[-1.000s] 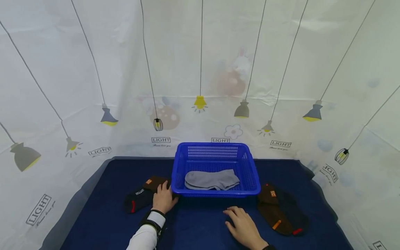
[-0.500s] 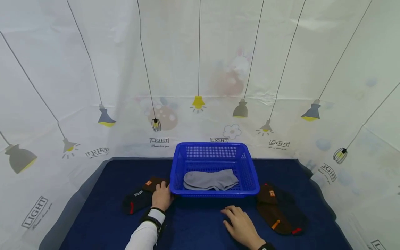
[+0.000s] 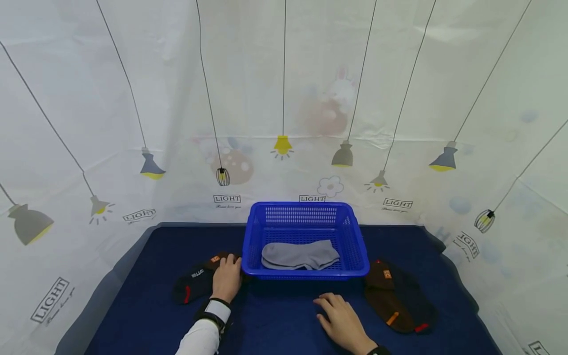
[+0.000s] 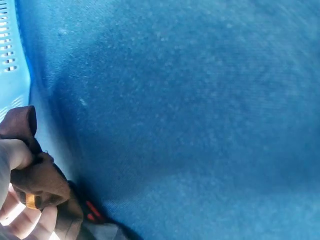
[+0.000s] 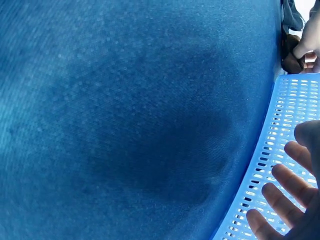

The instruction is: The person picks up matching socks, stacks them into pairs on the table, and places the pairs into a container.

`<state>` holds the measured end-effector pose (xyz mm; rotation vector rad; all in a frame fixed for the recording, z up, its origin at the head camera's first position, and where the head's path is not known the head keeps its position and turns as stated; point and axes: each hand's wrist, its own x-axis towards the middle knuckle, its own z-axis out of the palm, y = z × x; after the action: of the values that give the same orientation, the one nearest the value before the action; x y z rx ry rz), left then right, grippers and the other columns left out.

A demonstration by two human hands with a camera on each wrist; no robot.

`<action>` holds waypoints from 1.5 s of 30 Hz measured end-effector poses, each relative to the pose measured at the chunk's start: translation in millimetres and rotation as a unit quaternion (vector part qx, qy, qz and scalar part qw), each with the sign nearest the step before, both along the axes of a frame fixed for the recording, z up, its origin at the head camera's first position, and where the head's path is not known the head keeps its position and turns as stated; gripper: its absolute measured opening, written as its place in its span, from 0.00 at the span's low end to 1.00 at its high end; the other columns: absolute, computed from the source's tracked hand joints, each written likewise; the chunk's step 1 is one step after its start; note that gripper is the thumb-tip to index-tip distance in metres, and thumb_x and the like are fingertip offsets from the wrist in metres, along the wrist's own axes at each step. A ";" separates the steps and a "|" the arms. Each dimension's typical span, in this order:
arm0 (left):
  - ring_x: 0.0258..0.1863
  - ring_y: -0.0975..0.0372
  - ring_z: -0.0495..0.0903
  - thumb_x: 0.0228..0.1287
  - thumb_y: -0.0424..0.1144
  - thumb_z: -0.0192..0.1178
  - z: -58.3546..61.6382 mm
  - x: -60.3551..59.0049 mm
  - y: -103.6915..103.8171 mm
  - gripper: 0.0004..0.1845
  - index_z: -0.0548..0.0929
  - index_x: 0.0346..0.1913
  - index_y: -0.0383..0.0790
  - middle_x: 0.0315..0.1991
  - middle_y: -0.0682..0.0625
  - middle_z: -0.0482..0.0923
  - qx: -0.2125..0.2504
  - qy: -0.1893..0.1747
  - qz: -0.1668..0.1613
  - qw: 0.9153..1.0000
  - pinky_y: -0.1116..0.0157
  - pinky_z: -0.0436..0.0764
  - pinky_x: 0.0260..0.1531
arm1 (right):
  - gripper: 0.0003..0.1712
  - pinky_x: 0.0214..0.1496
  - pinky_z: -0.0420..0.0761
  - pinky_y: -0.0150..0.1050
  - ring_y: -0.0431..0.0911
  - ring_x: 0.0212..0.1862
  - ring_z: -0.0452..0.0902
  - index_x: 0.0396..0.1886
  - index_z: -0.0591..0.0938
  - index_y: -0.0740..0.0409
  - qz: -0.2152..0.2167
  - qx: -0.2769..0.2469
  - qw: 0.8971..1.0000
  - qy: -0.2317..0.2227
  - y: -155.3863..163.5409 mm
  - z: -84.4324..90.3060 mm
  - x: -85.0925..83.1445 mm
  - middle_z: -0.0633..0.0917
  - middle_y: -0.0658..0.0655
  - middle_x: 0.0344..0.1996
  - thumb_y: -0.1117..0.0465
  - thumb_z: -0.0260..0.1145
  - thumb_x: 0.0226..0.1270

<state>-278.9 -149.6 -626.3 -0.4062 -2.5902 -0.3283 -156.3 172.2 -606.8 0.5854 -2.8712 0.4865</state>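
While the blue basket sits at the far middle of the desk, the other stuff is split either side of it. Grey socks lie inside on the mesh bottom, running pretty much sideways. Over on the right there's another brown sock with another black sock against it, both slanting from near the basket's corner toward the person and outward. A pale sheet printed with hanging lamps goes up behind it all.

The held brown sock is on the left side, just beside the basket, so the basket's wall kinda boxes it in there. The left hand has its thumb and fingers curled around it in a snug pinch, and covers a good chunk of it. A black sock lies right up against it, red-marked end pointing left and toward the person. From the left wrist, the held one is bunched and slanted: a floppy fold pokes up by the basket, the rest runs diagonally toward the black one. Can't tell which end is the toe. Right hand: fingers loosely spread, nothing in them, near the basket's front.
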 end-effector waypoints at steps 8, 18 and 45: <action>0.33 0.47 0.75 0.43 0.26 0.76 2.4 17.5 -3.2 0.18 0.84 0.41 0.33 0.36 0.41 0.75 -0.011 0.033 -0.029 0.999 0.52 0.79 0.27 | 0.16 0.45 0.81 0.53 0.52 0.50 0.80 0.51 0.86 0.54 0.000 -0.004 1.000 0.011 1.8 -0.4 -0.1 0.82 0.54 0.49 0.61 0.75 0.64; 0.33 0.49 0.75 0.36 0.27 0.80 10.0 41.8 2.5 0.22 0.82 0.39 0.37 0.36 0.42 0.74 -0.018 0.033 -0.059 0.998 0.53 0.79 0.28 | 0.16 0.44 0.80 0.51 0.50 0.49 0.80 0.51 0.86 0.53 -0.004 -0.003 1.000 0.020 -0.1 -0.7 -0.8 0.82 0.52 0.46 0.60 0.75 0.64; 0.36 0.56 0.74 0.42 0.33 0.81 5.9 92.2 48.1 0.21 0.84 0.42 0.43 0.37 0.48 0.74 -0.065 -0.032 -0.151 0.986 0.62 0.79 0.34 | 0.15 0.43 0.80 0.51 0.50 0.47 0.79 0.51 0.86 0.54 -0.004 -0.001 1.000 0.005 3.4 -3.9 -0.1 0.82 0.51 0.44 0.60 0.74 0.65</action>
<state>-186.7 -101.5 -620.4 -0.8521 -2.6196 -0.2794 -156.5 175.6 -610.7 0.5755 -2.8618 0.4848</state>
